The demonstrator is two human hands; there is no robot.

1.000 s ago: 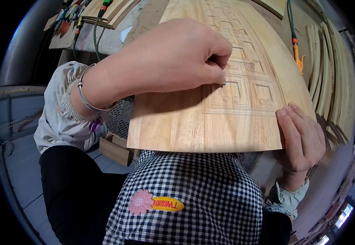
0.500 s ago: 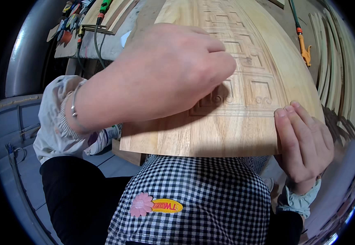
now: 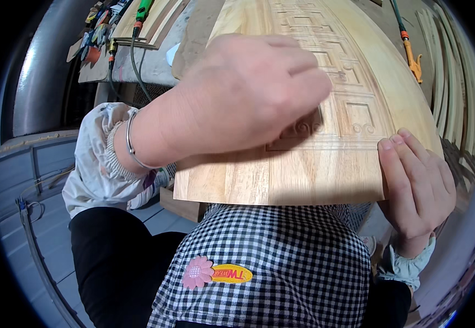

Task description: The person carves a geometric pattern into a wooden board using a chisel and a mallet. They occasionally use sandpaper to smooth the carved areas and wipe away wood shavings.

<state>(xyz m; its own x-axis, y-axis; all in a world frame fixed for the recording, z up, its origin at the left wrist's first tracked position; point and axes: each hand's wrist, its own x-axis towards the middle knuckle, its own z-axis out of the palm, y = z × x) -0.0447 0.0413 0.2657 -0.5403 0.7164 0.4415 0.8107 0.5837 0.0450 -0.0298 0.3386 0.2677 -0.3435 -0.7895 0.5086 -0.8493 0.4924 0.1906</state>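
A long pale wooden board (image 3: 319, 177) with carved square frames and small scrolls stretches away from me, its near end just above my lap. Over its left half is my left hand (image 3: 264, 90), curled into a fist close to the carving. Its fingertips face away from view, so whatever it may hold is hidden. My right hand (image 3: 420, 188) grips the board's near right corner, fingers lying on the top face and thumb out of sight. A shadow from the left hand falls across the carved scrolls.
An orange air blow gun (image 3: 412, 63) lies right of the board, beside a stack of thin wooden strips (image 3: 459, 82). At the back left are a green-handled tool (image 3: 143, 12) with a hose, wooden pieces and jumbled small tools. A wooden block (image 3: 182, 203) sits below the board's left corner.
The whole view has shifted slightly, putting the board and both hands a little farther right. My left fist stays over the carving, and my right hand keeps its grip on the corner.
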